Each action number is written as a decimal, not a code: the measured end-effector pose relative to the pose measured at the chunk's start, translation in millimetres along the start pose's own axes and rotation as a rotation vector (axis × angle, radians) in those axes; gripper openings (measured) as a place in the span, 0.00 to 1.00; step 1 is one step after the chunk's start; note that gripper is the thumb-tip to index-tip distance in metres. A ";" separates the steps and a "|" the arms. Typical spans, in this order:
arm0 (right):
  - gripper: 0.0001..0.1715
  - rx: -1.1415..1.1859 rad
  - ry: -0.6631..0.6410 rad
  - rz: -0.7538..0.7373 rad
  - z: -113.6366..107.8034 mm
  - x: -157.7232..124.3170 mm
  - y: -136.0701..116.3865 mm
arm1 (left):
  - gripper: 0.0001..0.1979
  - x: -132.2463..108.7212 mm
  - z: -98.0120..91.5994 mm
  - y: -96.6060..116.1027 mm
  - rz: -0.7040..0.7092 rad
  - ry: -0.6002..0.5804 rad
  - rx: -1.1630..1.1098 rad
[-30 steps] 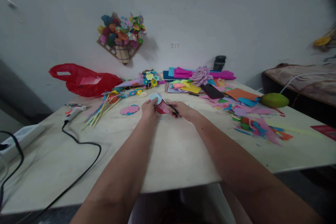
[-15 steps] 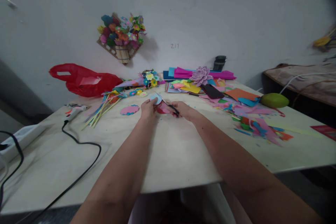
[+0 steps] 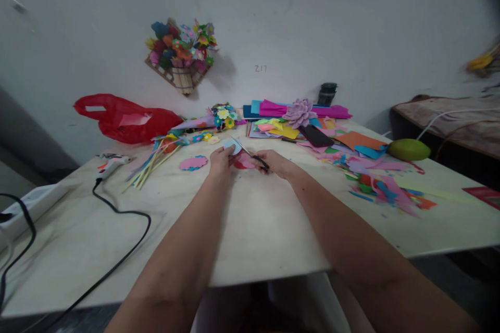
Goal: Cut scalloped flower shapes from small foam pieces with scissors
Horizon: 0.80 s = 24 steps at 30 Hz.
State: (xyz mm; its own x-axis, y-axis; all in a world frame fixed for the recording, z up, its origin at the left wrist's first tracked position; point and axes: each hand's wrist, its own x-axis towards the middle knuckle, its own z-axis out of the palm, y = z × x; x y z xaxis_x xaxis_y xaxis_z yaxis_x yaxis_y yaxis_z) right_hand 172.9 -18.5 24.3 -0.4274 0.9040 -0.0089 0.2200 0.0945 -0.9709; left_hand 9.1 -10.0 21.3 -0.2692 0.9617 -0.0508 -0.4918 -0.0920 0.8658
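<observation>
Pale plywood worktop (image 3: 253, 229), strewn with coloured scraps (image 3: 377, 183), against a grey wall (image 3: 351, 21) marked "Z17" (image 3: 260, 68). At its centre, the left hand (image 3: 221, 162) pinches a light-blue cutout (image 3: 229, 145); the right hand (image 3: 276, 163) grips scissors (image 3: 250, 154), blades at the cutout.

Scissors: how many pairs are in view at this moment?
1. The scissors are in the right hand, blades pointing toward the light-blue paper held by the left hand. More could be hidden under the paper scraps on the table.
</observation>
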 end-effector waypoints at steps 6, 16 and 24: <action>0.15 -0.015 0.001 0.012 -0.9 -1.6 -2.2 | 0.06 -1.3 0.7 1.5 -0.016 0.006 0.004; 0.15 0.006 0.007 -0.017 -1.8 -4.1 -2.8 | 0.05 -2.9 1.5 2.4 -0.022 0.007 0.001; 0.12 0.009 0.007 -0.032 -3.2 1.2 4.8 | 0.04 -2.9 2.5 0.8 -0.019 0.024 -0.002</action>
State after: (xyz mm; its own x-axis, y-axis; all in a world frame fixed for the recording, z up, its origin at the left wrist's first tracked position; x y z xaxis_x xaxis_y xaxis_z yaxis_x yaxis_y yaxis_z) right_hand 176.2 -15.7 20.4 -0.4282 0.9034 0.0234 0.1983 0.1192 -0.9729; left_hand 11.5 -12.3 23.4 -0.2798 0.9568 -0.0790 -0.4984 -0.0744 0.8638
